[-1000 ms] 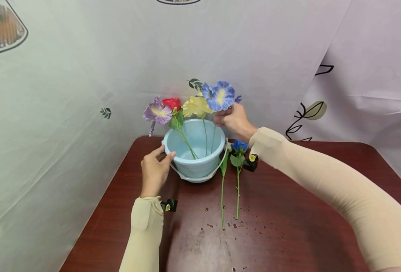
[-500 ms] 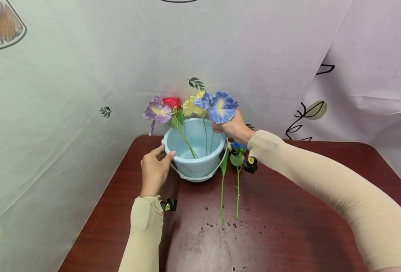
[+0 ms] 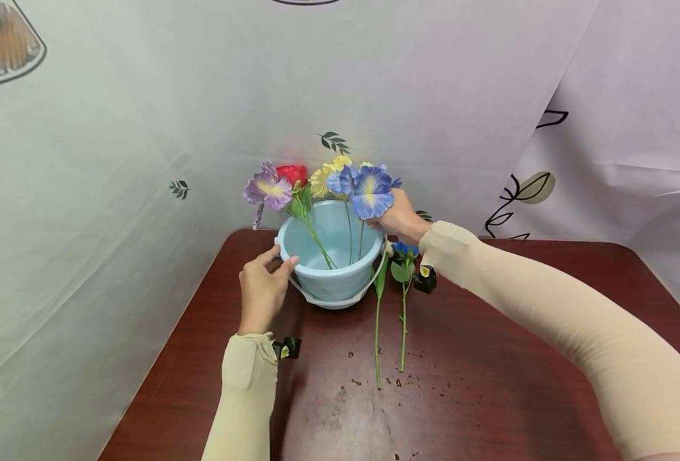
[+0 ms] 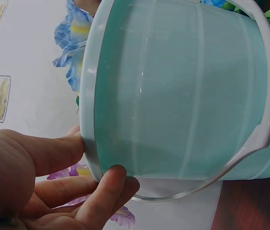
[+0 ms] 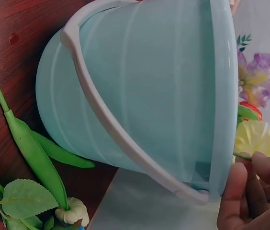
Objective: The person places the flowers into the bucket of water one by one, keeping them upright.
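Observation:
A light-blue bucket [image 3: 331, 285] with a pale handle [image 5: 107, 120] stands upright near the table's far edge. At its left rim my left hand [image 3: 261, 289] grips it, the thumb at the rim and fingers along the outer wall. Over the right rim, my right hand [image 3: 404, 219] pinches the stem of a blue iris [image 3: 371, 192], its lower stem inside the bucket. The iris bloom partly hides those fingers in the head view. A purple iris [image 3: 267, 187], a red flower [image 3: 292, 173] and a yellow flower [image 3: 320, 182] lean in the bucket.
Right of the bucket, a blue flower [image 3: 404, 248] and a white tulip-like flower [image 5: 73, 212] with green stems lie on the dark red table [image 3: 490, 333]. Water drops dot the tabletop. A patterned cloth [image 3: 449, 96] hangs close behind.
My right hand has lowered the blue iris, so its bloom sits lower and now overlaps the yellow flower. The left hand and bucket have stayed put.

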{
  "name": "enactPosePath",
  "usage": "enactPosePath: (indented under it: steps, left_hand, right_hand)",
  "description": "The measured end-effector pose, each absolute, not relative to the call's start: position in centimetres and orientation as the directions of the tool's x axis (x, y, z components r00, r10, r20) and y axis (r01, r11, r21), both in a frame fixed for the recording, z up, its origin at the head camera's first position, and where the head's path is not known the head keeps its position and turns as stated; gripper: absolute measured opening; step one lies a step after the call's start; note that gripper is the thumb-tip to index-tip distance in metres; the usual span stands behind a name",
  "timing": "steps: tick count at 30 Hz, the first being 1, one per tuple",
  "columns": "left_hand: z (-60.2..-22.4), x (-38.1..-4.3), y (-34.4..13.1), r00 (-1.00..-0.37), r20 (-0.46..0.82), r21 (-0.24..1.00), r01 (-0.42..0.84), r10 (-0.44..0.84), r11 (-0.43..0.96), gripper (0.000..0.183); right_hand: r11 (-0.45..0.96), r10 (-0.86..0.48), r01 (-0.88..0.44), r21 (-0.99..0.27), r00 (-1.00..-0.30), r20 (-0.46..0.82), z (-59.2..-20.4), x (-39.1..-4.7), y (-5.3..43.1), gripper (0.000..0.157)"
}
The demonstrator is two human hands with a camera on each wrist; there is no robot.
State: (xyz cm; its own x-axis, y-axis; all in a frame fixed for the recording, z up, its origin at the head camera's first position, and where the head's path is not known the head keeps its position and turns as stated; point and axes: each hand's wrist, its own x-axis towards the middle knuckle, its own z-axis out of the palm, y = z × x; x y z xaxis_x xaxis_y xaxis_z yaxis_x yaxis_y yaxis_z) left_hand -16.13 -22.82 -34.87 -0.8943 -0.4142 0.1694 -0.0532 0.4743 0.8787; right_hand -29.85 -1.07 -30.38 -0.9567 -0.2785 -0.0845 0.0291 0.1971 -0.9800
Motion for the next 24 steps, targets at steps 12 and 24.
enactPosePath:
  steps: [12,24]
  left_hand:
    - [-35.04,-16.25,-22.90,-0.893,0.175,0.877,-0.050,-0.415,0.478,0.052]
    - [-35.10,-16.23,-22.92,-0.894,0.165,0.885,-0.052,-0.417,0.462,0.053]
  right_hand:
    - [0.278,-0.265,-0.045,-0.959,-0.964,-0.032,-31.13,-30.25,-0.86,0.016]
    - [0.310,-0.238,-0.048,-0.950,-0.971,-0.028,-31.42,-30.83,-0.45,0.056]
